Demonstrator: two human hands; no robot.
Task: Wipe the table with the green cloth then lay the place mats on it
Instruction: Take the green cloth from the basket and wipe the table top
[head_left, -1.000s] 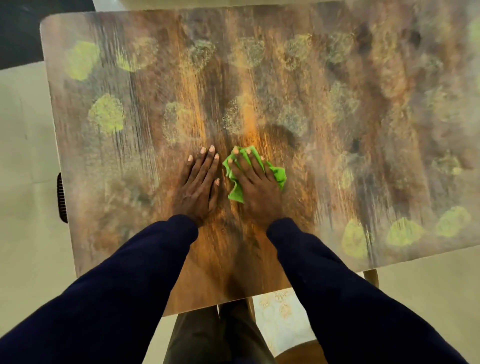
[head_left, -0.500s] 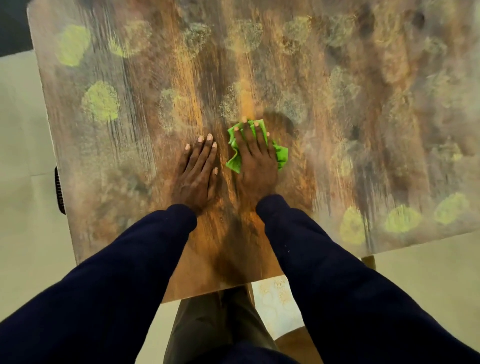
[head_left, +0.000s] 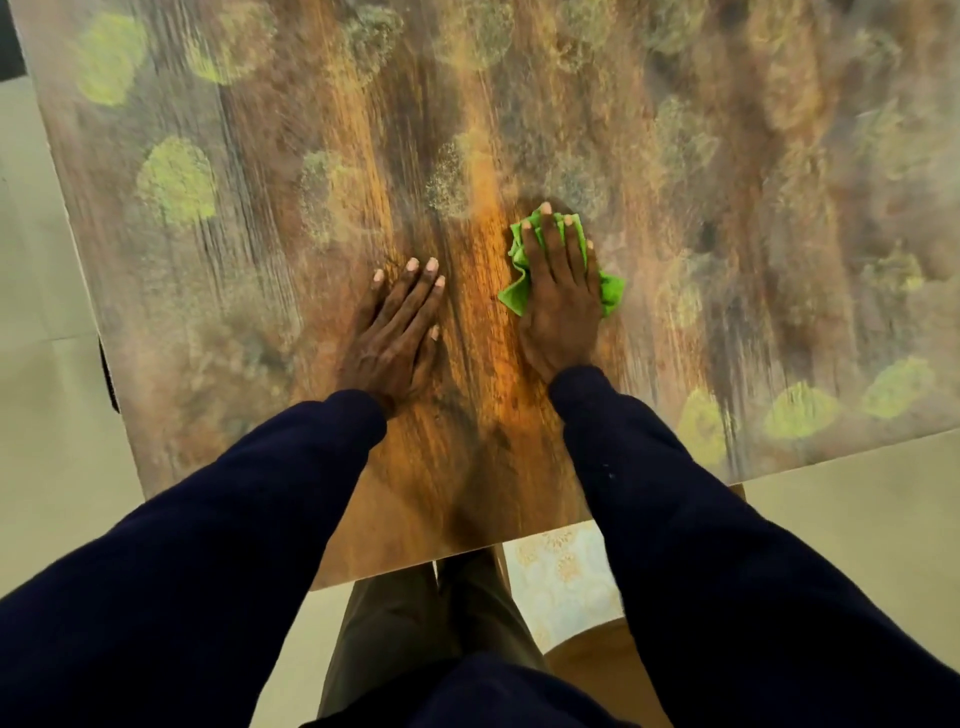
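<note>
Cloth (head_left: 514, 299) slid farther; right hand (head_left: 561, 301) seemingly flat atop.

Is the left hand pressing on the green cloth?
No, the left hand lies flat on the bare table, and the right hand presses the green cloth beside it.

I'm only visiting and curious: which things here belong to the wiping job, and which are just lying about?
Job: cloth, under the right hand; table; left hand, flat on it.
Lying about: patterned sheet, perhaps a mat, and brown stool below the table's near edge; dark object at its left edge.
</note>
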